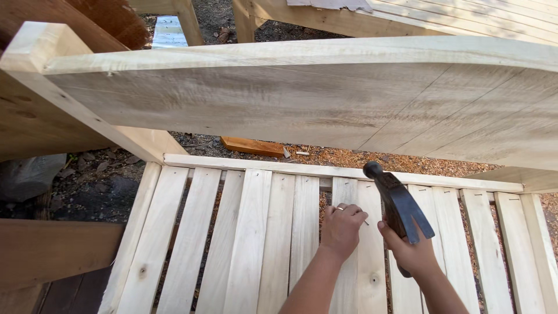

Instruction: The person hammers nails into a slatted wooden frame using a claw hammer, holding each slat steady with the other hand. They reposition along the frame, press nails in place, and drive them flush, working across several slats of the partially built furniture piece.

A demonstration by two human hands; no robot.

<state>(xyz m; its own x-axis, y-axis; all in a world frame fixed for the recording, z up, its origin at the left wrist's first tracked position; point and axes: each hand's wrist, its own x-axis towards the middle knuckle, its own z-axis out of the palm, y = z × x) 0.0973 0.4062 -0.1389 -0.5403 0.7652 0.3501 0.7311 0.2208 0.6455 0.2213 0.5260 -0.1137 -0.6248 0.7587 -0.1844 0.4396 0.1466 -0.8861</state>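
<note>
Head view, looking down on a pale wooden slatted frame that fills the lower centre and right of the picture. About eleven slats show, with narrow gaps between them and gravel beneath.

At lower centre, the left hand pinches one small nail upright against a slat. Just to its right, the right hand grips one dark claw hammer, its head raised above the nail, clear air between them.

A broad pale board crosses the upper frame, its lower edge well above both hands. One small wood offcut lies on the gravel.
</note>
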